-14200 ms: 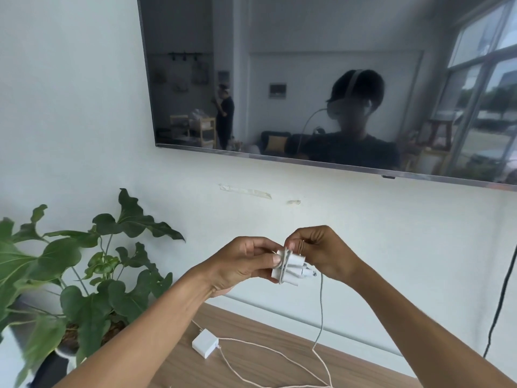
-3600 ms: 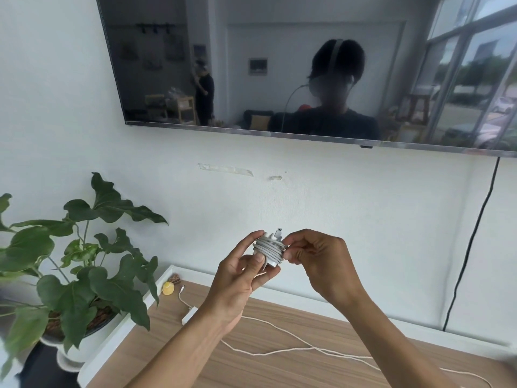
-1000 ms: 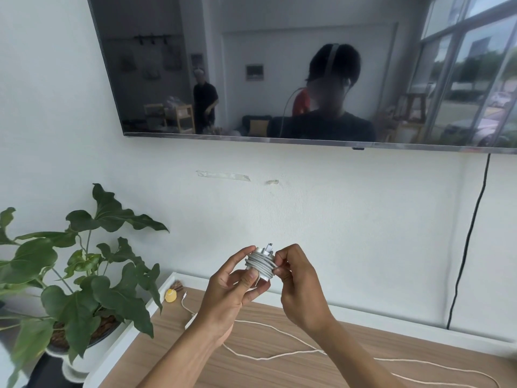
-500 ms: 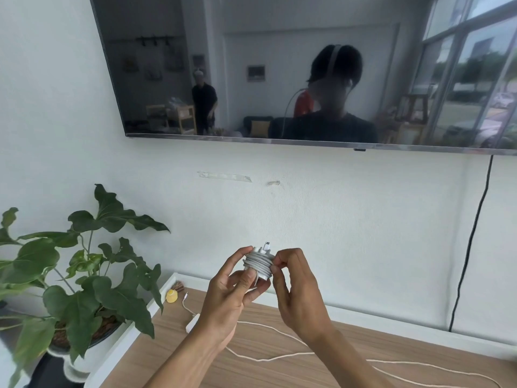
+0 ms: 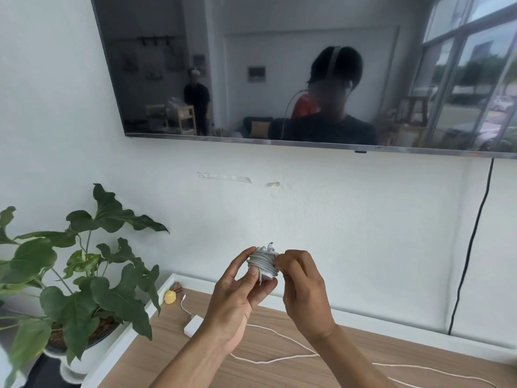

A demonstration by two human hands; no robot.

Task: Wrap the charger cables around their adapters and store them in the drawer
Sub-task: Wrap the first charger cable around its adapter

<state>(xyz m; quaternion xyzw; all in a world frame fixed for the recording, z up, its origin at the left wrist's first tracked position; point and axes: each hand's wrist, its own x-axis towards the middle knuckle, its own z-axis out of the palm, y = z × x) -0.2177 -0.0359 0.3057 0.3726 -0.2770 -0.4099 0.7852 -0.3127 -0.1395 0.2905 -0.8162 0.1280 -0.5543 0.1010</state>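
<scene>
A white adapter with its cable wound round it (image 5: 263, 264) is held up in front of the wall. My left hand (image 5: 240, 292) grips the bundle from the left and below, thumb across its front. My right hand (image 5: 303, 287) pinches the bundle's right side with its fingertips. The plug prongs stick up from the top. A second white adapter (image 5: 193, 326) lies on the wooden cabinet top (image 5: 156, 359), its loose cable (image 5: 279, 359) trailing to the right. No drawer is in view.
A potted plant (image 5: 84, 275) stands at the left beside the cabinet. A small yellow object (image 5: 170, 297) sits at the cabinet's back left corner. A wall-mounted TV (image 5: 307, 74) hangs above, with a black cord (image 5: 472, 247) running down the wall at right.
The cable has gone from mostly loose to fully wound round the adapter. In the last second my right fingers have shifted along the bundle's right side; the bundle stays in place.
</scene>
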